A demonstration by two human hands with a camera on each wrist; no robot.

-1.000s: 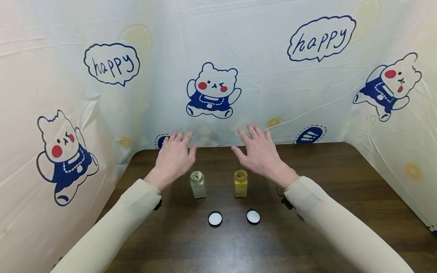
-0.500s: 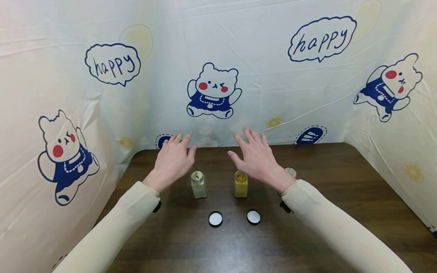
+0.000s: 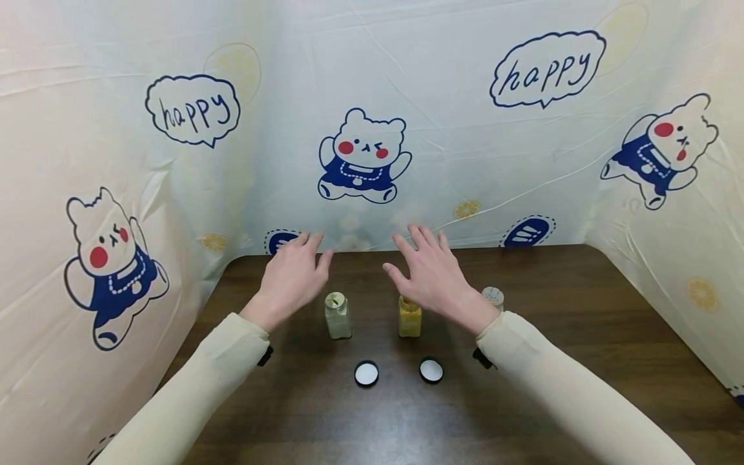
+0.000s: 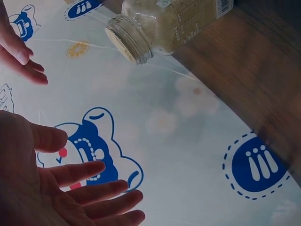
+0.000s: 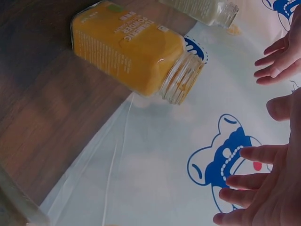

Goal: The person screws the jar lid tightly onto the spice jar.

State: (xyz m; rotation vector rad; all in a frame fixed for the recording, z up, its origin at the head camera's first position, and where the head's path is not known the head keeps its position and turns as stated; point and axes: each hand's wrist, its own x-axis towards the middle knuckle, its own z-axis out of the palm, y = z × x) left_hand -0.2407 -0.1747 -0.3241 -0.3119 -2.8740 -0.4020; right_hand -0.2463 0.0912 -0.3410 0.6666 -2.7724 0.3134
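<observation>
One yellow jar [image 5: 134, 52] reads "TURMERIC POWDER"

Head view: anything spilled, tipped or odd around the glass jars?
Nothing stands out. The clear glass jar of yellow powder and clear glass jar of pale contents stand upright, with no visible spill on the dark brown wooden table. The cream-sleeved right arm partly hides a round whitish speckled object.

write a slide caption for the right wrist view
Right hand and left hand, both empty, near an uncapped turmeric powder jar and a paler jar, with bear-print cloth behind.
</observation>
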